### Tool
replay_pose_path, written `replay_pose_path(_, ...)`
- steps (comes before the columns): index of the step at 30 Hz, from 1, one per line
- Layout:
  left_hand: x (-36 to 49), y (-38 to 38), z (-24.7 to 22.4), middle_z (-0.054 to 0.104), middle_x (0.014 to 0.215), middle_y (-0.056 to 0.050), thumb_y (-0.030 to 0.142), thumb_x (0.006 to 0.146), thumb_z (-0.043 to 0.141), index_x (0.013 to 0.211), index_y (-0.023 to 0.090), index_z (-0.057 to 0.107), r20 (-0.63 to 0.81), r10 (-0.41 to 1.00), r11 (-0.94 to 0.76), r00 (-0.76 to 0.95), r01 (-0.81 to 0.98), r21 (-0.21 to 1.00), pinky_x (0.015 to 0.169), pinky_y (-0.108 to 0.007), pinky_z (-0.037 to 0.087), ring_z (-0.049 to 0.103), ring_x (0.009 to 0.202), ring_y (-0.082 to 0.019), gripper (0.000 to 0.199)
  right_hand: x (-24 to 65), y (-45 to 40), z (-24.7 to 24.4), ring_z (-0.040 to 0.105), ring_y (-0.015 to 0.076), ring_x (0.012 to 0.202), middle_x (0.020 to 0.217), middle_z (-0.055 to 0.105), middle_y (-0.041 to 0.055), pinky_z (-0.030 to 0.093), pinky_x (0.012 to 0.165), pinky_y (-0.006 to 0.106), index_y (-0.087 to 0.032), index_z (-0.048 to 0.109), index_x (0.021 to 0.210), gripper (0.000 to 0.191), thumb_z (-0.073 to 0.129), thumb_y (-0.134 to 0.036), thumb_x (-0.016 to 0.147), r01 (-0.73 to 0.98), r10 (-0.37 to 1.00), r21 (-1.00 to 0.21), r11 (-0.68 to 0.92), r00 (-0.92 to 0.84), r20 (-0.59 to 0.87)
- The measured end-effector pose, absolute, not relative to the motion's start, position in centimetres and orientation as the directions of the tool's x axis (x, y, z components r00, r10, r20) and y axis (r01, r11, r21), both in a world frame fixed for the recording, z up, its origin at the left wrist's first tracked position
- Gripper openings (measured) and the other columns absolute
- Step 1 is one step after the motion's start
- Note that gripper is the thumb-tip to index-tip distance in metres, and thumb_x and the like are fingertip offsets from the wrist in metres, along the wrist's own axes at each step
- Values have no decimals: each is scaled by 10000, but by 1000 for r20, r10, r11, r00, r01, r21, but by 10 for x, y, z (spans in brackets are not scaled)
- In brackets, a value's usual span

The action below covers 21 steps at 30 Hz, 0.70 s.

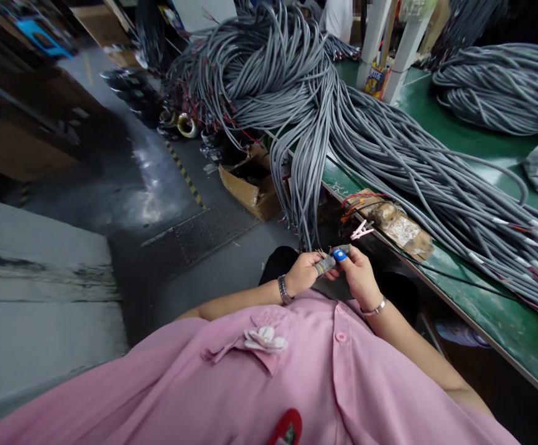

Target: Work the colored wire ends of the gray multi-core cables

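Note:
Close in front of my body, my left hand and my right hand meet with their fingertips together. Both pinch at the thin wires of a cable end, which the fingers partly hide. Grey covers wrap some fingers, and a blue wrap sits on my right thumb. Just beyond my hands, a bunch of grey cables hangs over the bench edge, its lower ends close to my left hand. To the right of them, a pink clip lies at the bench edge.
A large heap of grey cables stretches along the green bench. A taped cardboard piece lies near its edge. Below stands an open cardboard box. More coiled cable lies at right; a pale cabinet stands at left.

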<state>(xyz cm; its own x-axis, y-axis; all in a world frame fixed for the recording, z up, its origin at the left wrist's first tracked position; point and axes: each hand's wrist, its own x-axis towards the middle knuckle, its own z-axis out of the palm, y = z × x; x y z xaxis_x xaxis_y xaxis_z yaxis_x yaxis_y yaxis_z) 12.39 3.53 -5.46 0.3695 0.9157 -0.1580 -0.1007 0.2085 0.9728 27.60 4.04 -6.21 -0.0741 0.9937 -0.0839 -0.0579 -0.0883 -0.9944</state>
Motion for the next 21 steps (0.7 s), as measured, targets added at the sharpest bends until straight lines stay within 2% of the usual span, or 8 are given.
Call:
replay_pose_path(4, 124, 35, -53, 701, 684, -111, 511, 769, 646, 735, 88, 654, -176, 920, 220, 349, -88, 972, 612, -263, 517, 657, 598, -161, 424, 276, 44, -64, 416, 97, 518, 576, 494, -39, 371, 524, 244, -192, 580, 696, 266, 686, -431, 743, -218, 978, -955, -200, 9, -207)
replay_pose_path(7, 123, 35, -53, 703, 685, -117, 501, 772, 644, 748, 83, 661, -182, 916, 220, 357, -70, 973, 584, -255, 507, 659, 589, -163, 419, 280, 46, -59, 452, 102, 549, 638, 534, -23, 403, 540, 244, -198, 585, 736, 278, 671, -462, 748, -282, 964, -924, -257, -13, -264)
replay_pose_path(10, 121, 36, -55, 703, 682, -120, 488, 779, 639, 738, 82, 663, -184, 908, 214, 377, -37, 976, 567, -246, 497, 654, 577, -159, 409, 282, 44, -52, 512, 124, 624, 760, 609, 9, 436, 592, 263, -204, 634, 862, 286, 687, -458, 741, -195, 955, -944, -267, -187, -231)
replay_pose_path(12, 122, 36, -58, 703, 678, -121, 481, 781, 637, 728, 81, 661, -190, 900, 213, 391, -14, 977, 562, -243, 492, 653, 576, -158, 404, 281, 43, -51, 523, 127, 642, 757, 620, 7, 435, 615, 265, -196, 645, 852, 280, 714, -437, 725, -127, 957, -969, -214, -227, -181)
replay_pose_path(15, 123, 36, -60, 704, 682, -120, 490, 778, 633, 739, 82, 660, -211, 893, 230, 398, 1, 973, 546, -242, 485, 655, 574, -163, 411, 281, 44, -53, 519, 119, 642, 726, 614, -2, 425, 625, 259, -182, 644, 792, 255, 714, -419, 731, -85, 971, -983, -165, -192, -146)
replay_pose_path(21, 125, 36, -54, 701, 670, -105, 501, 784, 629, 741, 91, 655, -213, 908, 232, 361, -9, 973, 556, -235, 479, 649, 568, -151, 413, 280, 42, -53, 461, 106, 557, 630, 575, -15, 399, 557, 257, -187, 625, 740, 241, 707, -414, 729, -115, 977, -976, -185, -131, -169)
